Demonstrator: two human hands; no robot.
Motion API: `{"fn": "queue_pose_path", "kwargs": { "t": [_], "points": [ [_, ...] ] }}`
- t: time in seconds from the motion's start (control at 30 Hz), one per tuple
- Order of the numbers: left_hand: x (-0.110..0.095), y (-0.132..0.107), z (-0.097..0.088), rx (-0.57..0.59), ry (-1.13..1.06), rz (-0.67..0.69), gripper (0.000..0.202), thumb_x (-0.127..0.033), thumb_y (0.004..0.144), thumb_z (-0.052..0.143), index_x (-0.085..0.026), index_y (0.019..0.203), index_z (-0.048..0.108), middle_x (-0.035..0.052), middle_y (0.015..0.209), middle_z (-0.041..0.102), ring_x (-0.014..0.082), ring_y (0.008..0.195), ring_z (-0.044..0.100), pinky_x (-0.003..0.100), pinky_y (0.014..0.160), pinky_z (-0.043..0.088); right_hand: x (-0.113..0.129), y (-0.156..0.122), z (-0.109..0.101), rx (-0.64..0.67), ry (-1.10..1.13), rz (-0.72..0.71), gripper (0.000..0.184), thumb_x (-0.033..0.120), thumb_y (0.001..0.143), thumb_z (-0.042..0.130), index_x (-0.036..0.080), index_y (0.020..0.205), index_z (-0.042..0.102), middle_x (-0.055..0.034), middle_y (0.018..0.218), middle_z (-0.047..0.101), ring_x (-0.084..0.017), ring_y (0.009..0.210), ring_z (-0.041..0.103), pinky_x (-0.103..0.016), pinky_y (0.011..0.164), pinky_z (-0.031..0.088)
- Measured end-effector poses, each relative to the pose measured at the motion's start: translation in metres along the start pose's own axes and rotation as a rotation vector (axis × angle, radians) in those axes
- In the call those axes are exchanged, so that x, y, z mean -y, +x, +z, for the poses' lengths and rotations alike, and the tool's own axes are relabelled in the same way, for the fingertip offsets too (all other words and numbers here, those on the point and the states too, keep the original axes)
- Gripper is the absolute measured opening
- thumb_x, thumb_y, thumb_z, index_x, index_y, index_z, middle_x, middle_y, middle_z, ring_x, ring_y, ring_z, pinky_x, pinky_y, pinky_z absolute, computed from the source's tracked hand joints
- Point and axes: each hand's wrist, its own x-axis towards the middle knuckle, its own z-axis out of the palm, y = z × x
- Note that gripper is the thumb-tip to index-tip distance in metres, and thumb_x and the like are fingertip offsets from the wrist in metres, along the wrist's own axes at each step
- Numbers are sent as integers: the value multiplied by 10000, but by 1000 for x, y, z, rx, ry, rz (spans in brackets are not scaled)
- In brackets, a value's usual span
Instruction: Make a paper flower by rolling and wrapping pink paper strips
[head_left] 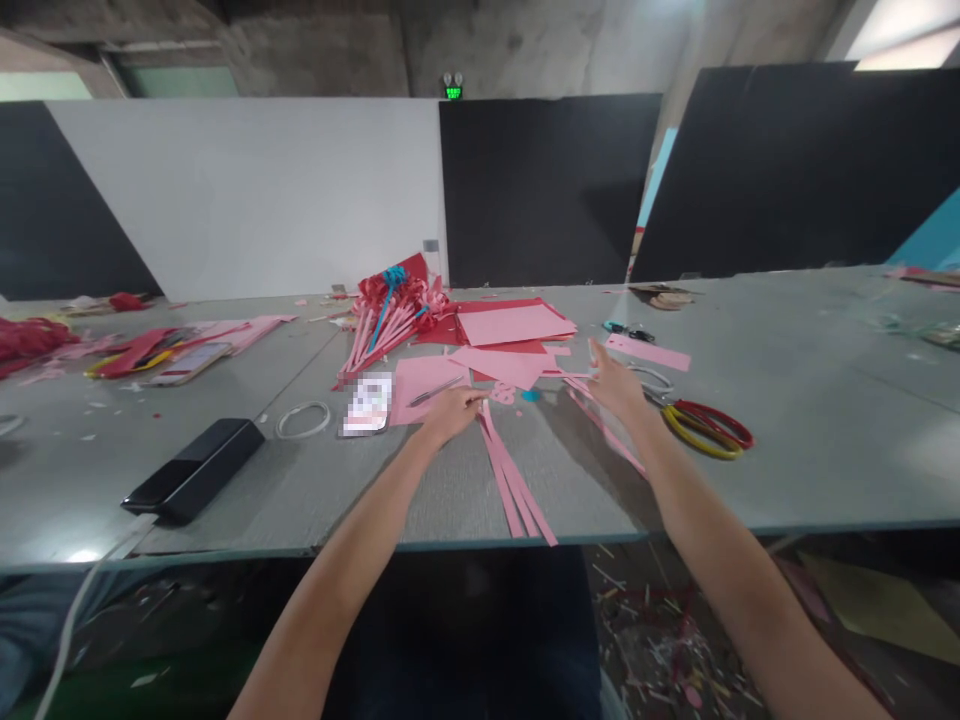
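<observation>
My left hand (452, 410) is closed, its fingertips pinching the upper ends of several pink paper strips (510, 475) that fan out toward the table's near edge. My right hand (616, 385) is over the table to the right, fingers apart and pointing forward. More narrow pink strips (609, 432) lie beside and partly beneath it; whether its fingertips touch them I cannot tell. Between the hands are small curled pink paper pieces (502, 393) and a small blue piece (531, 396). Scissors (709, 430) with red and yellow handles lie to the right of my right hand.
Pink sheets (517, 325) lie over red ones behind my hands. A bundle of pink paper-stemmed flowers (390, 310) rests at back left. On the left are a pen (436, 391), a phone (367, 404), a tape ring (303, 420) and a black power bank (196, 470) with a white cable.
</observation>
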Motion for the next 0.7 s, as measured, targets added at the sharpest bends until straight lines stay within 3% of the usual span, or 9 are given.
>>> {"fn": "queue_pose_path", "kwargs": {
  "t": [0.17,0.47,0.7],
  "points": [
    [-3,-1,0,-92,82,0,392,-121,838,399,-195,1135,645,76,1144,649,213,1005,590,319,873,442,-13,4,1,66,39,100,894,264,738,643,74,1457,146,-185,1027,681,-283,879,651,-318,651,455],
    [-5,-2,8,-135,45,-4,388,-106,796,432,-242,1076,663,44,1124,657,230,1039,585,320,890,440,-18,5,19,59,39,74,767,259,754,607,103,1422,263,-140,1029,696,-291,937,649,-332,691,456],
    [-12,-8,19,-52,25,70,410,-106,802,420,-277,1089,658,22,1165,650,213,1090,576,343,925,450,-19,8,21,15,77,53,798,139,646,589,63,1390,311,-122,931,698,-240,753,653,-302,615,457]
  ]
}}
